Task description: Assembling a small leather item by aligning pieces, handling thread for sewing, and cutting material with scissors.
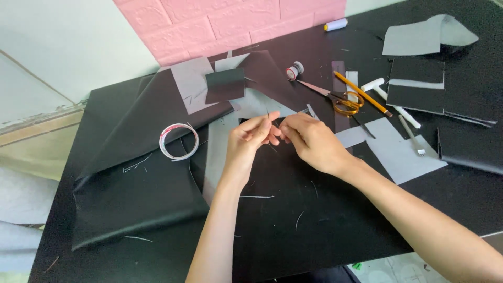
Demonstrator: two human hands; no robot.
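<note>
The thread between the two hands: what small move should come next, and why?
Probably the right hand should draw the thread a little tighter toward the left hand. The fingertips of both hands meet above the black cloth, pinching something very thin; whether a needle is there is too small to tell. The scissors lie apart, untouched.

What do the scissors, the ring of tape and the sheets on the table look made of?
Scissors: metal blades, dull grey; amber loop handles, glossy, probably plastic.
Ring of tape: thin whitish band with a red edge, likely film or paper; too small to tell.
Black sheets: matte, limp and folding softly, so probably fabric.
Grey pieces: flat, crisp straight cut edges, paper or stiff interlining.
</note>
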